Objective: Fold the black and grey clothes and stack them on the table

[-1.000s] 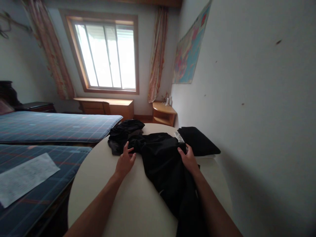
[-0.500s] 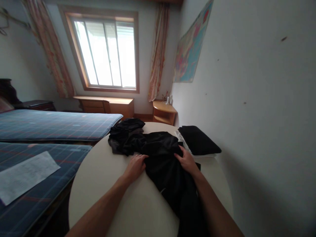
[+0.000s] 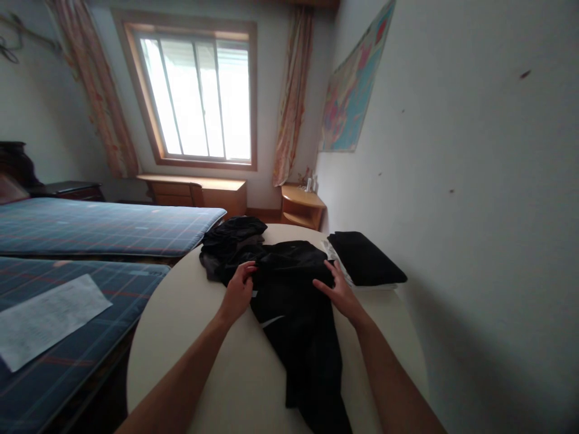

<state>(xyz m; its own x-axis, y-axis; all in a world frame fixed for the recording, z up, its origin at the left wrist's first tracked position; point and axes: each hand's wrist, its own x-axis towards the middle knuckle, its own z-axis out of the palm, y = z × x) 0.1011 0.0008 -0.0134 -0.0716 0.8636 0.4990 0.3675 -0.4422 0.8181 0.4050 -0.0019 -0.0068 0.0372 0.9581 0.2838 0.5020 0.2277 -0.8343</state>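
Black trousers, with a small white mark near the left edge, lie lengthwise on a round cream table. Their narrower end hangs toward me, past the bottom of the view. My left hand is at their upper left edge, fingers bent and closed on the fabric; the fingertips are partly lost against the black. Over the upper right edge, my right hand has thumb and fingers spread, the tips at the cloth. Beyond my left hand is a crumpled pile of black and dark grey clothing.
A folded black cloth rests on something white at the table's right, near the wall. Two beds with plaid mattresses stand at left, a paper sheet on the nearer one. A desk and corner shelf are beyond.
The trousers' near part has swung left and lies flatter, with the white mark plainer. My left hand has moved slightly up and left; my right hand has loosened and spread its fingers.
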